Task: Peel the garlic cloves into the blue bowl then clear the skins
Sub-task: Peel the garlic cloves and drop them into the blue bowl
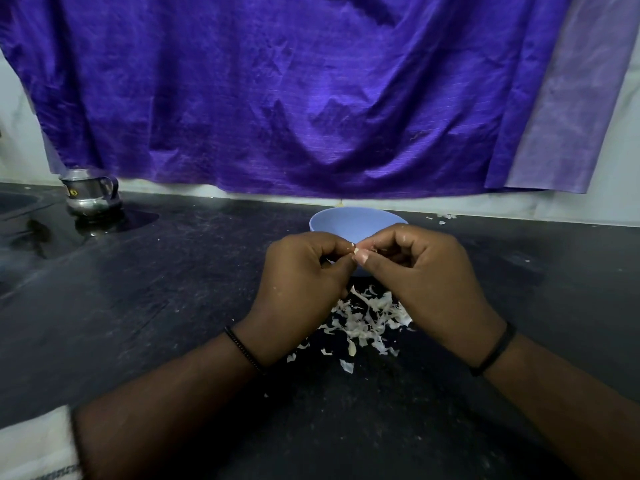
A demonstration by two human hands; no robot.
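Both hands sit in front of the blue bowl, so its near rim and whatever lies inside are hidden. Only a pale sliver of the garlic clove peeks out between the curled fingers of the left hand and the right hand; the rest is covered. Part of the skins lies under the right hand. A white thing at the lower left is cut off and blurred

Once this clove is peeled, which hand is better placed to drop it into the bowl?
Probably the right hand. It sits partly over the blue bowl, nearer its opening, while the left hand is just short of the rim. Both pinch the clove between them, so either could carry it; the margin is small.
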